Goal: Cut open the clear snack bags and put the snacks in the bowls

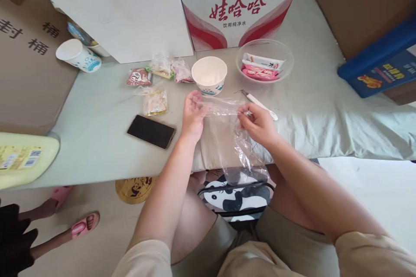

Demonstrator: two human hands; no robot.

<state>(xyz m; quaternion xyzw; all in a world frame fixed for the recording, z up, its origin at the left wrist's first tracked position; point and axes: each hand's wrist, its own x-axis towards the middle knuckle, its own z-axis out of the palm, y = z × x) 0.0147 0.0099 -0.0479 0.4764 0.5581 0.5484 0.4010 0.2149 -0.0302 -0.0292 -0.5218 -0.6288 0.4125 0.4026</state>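
A clear plastic bag point(227, 138) hangs between my hands, its top edge stretched sideways and its lower part drooping past the table edge. My left hand point(194, 117) grips the bag's left top corner, and my right hand point(258, 123) pinches the right side. Just beyond the bag stands an upright paper cup point(209, 73). Partly behind my right hand lies a white-handled tool with a thin metal tip point(260, 106). To the left are a phone point(151, 131), a brown snack packet point(139, 77) and several clear-wrapped packets point(155, 101).
A clear plastic bowl point(286, 62) holds pink and white sachets. White cartons point(120, 17) line the back. A tipped paper cup point(79, 55) lies left, near a yellow-green container point(27, 158). A blue box point(383, 60) stands right. Another person's feet point(85, 224) are at lower left.
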